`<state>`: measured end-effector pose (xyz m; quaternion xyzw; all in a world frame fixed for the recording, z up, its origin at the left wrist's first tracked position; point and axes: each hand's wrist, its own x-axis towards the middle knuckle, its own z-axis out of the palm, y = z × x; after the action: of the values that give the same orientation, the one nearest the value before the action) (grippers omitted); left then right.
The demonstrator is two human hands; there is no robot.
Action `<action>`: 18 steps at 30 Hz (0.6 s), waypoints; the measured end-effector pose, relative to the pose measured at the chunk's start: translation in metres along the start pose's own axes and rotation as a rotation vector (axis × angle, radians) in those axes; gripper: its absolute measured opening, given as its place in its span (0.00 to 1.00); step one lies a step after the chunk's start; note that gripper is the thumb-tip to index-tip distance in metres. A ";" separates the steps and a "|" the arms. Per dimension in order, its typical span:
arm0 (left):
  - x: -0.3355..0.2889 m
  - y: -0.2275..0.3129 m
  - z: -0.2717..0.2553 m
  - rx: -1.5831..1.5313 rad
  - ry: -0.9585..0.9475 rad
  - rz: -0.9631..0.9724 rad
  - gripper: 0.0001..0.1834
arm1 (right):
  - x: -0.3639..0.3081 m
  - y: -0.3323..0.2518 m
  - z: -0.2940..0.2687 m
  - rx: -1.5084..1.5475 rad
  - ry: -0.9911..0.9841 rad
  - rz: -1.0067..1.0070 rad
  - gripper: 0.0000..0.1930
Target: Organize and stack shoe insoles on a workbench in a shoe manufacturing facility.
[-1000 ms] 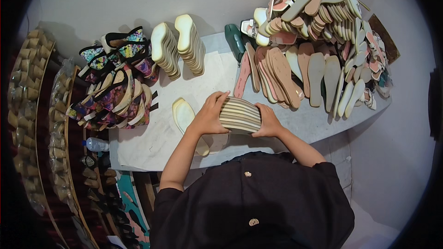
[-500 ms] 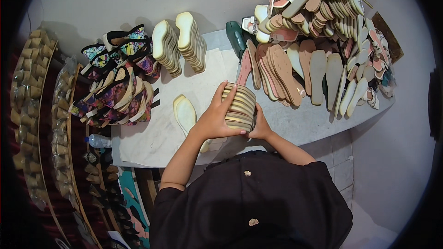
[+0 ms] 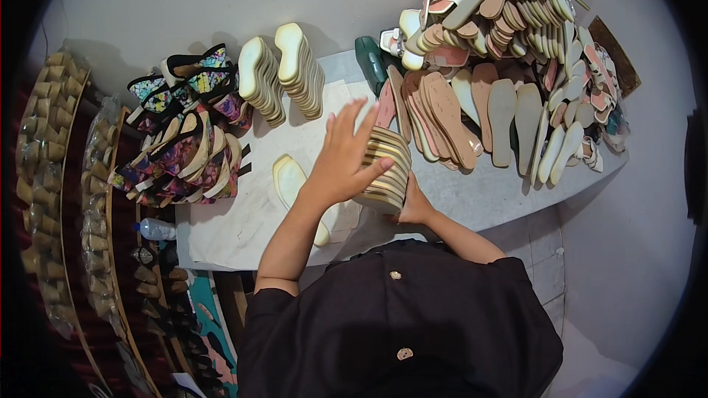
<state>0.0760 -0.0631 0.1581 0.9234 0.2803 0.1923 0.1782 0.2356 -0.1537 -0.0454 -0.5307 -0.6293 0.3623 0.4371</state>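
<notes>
A thick stack of shoe insoles point(image 3: 391, 166), cream and tan at the edges, stands over the table's near part in front of me. My right hand point(image 3: 417, 203) grips it from its right side, with the fingers partly hidden behind it. My left hand point(image 3: 341, 161) is open at the stack's left, fingers spread and raised, the thumb over the stack's face; whether the thumb touches it I cannot tell. A single pale insole point(image 3: 290, 181) lies on the table to the left, partly covered by my left forearm.
Two tall piles of cream insoles point(image 3: 259, 77) stand at the back of the table point(image 3: 472, 191). Patterned wedge shoes point(image 3: 195, 140) are heaped at left. Many loose insoles point(image 3: 450, 110) and white sandals crowd the right, near a green shoe last point(image 3: 370, 63). Racks and a plastic bottle point(image 3: 156, 229) stand left.
My left hand has let go of the stack, lifting and spreading its fingers. My right hand keeps its hold. The whole view has shifted slightly.
</notes>
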 end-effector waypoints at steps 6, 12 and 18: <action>-0.002 -0.011 0.034 -0.082 -0.181 0.009 0.39 | 0.004 -0.006 -0.001 -0.040 0.004 -0.027 0.62; -0.010 -0.030 0.028 -0.372 0.086 -0.081 0.32 | 0.008 -0.015 0.007 -0.016 0.039 0.002 0.58; -0.058 -0.089 -0.005 -0.705 0.815 -0.408 0.22 | 0.051 -0.032 0.044 0.587 -0.152 0.371 0.45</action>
<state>-0.0107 -0.0263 0.1088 0.5868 0.4179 0.5761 0.3862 0.1807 -0.1085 -0.0226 -0.4594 -0.4220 0.6392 0.4497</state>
